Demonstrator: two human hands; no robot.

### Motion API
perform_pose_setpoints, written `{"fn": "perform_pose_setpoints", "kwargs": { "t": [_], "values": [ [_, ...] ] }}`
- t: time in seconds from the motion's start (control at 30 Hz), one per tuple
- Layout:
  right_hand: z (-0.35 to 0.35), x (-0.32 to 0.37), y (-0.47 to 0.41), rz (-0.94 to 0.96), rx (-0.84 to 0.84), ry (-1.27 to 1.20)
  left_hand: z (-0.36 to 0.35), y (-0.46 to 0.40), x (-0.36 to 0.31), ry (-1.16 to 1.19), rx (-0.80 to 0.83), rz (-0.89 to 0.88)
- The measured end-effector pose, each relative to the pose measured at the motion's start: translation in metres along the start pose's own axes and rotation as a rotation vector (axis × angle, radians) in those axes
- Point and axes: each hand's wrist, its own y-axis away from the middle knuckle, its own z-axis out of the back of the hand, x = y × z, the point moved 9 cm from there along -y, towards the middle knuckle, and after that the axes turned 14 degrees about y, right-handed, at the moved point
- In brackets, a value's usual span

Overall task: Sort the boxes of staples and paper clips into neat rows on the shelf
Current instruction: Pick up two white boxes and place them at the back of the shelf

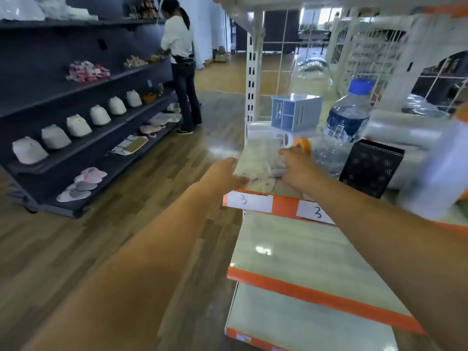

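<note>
Both hands on the shelf (255, 158), left hand (226, 173) flat, right hand (295, 171) seemingly gripping small boxes (274, 168)

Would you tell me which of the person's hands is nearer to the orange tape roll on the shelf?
Right. The right hand lies just in front of the orange tape roll, fingertips almost at it. The left hand is farther off, at the shelf's left edge.
</note>
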Motion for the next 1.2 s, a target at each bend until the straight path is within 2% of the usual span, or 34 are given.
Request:
{"fn": "perform_pose_setpoints", "kwargs": {
  "t": [0.07, 0.23, 0.5, 0.67, 0.77, 0.97, 1.2],
  "values": [
    [-0.003, -0.001, -0.009, 0.039, 0.037, -0.013, -0.007, -0.006, -0.005, -0.026, 0.019, 0.003],
    [-0.023, -0.008, -0.025, 0.04, 0.126, -0.068, -0.011, -0.019, 0.019, -0.096, -0.015, 0.14],
    [-0.025, -0.019, -0.03, 0.024, 0.027, -0.209, -0.004, -0.013, 0.012, -0.109, -0.072, 0.03],
    [-0.007, -0.01, -0.025, 0.056, -0.11, -0.25, 0.016, -0.001, 0.011, -0.021, -0.225, -0.025],
    [0.0, 0.006, -0.025, 0.101, -0.153, -0.275, 0.035, 0.007, 0.013, -0.039, -0.315, -0.054],
    [0.013, 0.06, -0.027, 0.219, -0.23, -0.291, 0.071, 0.038, 0.039, -0.038, -0.391, -0.027],
    [0.006, 0.155, -0.033, 0.38, -0.204, -0.298, 0.139, 0.096, 0.085, -0.014, -0.601, 0.05]
  ]
}}
